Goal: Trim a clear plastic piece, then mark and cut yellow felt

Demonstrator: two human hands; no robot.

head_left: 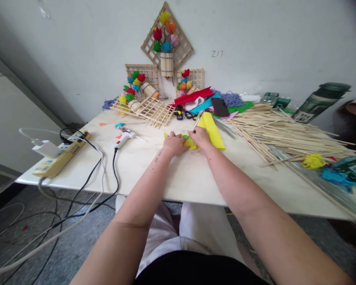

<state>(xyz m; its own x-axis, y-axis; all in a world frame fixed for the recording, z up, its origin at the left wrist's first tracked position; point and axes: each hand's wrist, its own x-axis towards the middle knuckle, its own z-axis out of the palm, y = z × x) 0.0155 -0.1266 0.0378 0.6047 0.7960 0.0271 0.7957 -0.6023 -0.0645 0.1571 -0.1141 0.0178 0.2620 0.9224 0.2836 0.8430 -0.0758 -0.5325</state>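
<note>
My right hand (199,137) is closed round a white pen (198,120), its tip down at a yellow sheet (211,130) that looks like felt or crepe. Beside it, my left hand (175,144) lies with fingers spread on the sheet's left part, holding it against the table. A small green piece (185,137) rests on the yellow between my hands; its full outline is partly hidden by the fingers. The right side of the sheet is folded or rolled over.
A white glue gun (124,139) and a power strip (65,154) with cords lie left. Bamboo sticks (273,130) cover the right side near a dark bottle (320,103). A phone (220,107), scissors (178,115) and stick lattices (151,110) with flowers are behind.
</note>
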